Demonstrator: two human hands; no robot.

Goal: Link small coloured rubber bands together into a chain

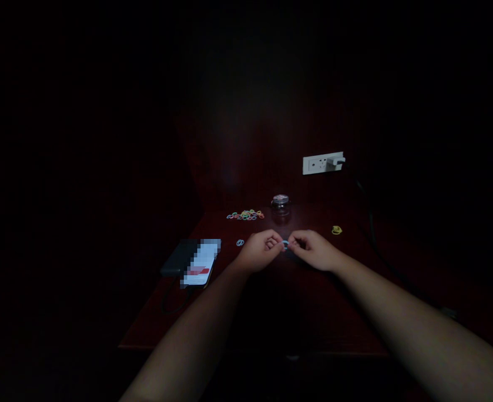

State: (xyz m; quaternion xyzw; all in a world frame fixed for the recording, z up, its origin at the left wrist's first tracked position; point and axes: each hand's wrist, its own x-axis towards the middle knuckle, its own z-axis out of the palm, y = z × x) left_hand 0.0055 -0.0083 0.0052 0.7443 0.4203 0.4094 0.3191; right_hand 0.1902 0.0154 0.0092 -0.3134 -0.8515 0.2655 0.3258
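Two bare hands near each other over a dark red table [149,332], small gap between. Left hand [261,251] and right hand [315,249] both pinched on one light-blue elastic band [285,242], which spans the gap. Small cluster of blue bands [240,243] just beside the left hand; yellow bands [336,230] near the right. Beyond: mixed-colour pile of bands [248,215], clear lidded jar [280,205]. Lit smartphone [206,259] at left, screen partly pixelated. Wall socket [313,165] behind, plug in.
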